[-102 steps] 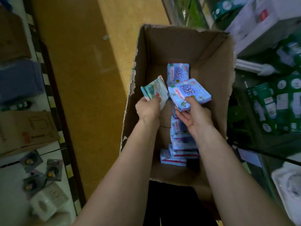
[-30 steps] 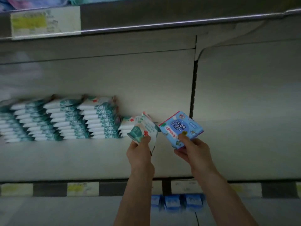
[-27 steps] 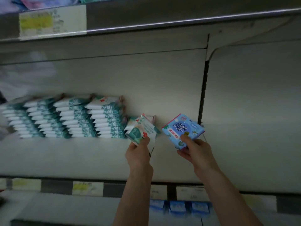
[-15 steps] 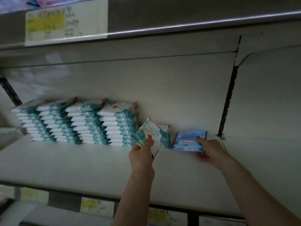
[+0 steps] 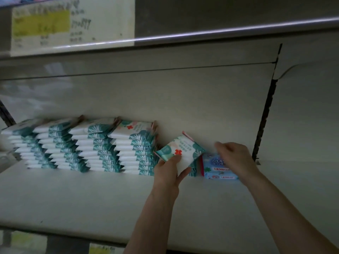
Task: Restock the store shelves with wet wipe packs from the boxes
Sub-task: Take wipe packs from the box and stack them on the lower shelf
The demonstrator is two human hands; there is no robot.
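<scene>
Four tall stacks of green-and-white packs fill the far left of the shelf, side by side against the back panel. A much lower pile sits just right of them, and we see little of it because the pack in our left hand is in front of it. Right of everything, a dark slotted upright runs up the panel. The shelf is a pale, plain board in dim light. Above it hangs the next shelf's metal rail, with a white and yellow label too blurred to read. Small tags line the near edge below. Our left hand grips a green pack, thumb on its face and fingers curled beneath, holding it above the low pile. It is tilted, its red-cross face towards us, with its long axis rising from near left to far right. A blue pack lies flat on the shelf just right of the low pile, against the back panel, with its long axis left to right and its print facing us. Our right hand is over its right end, fingers loosely bent and blurred. We cannot tell whether they hold it.
</scene>
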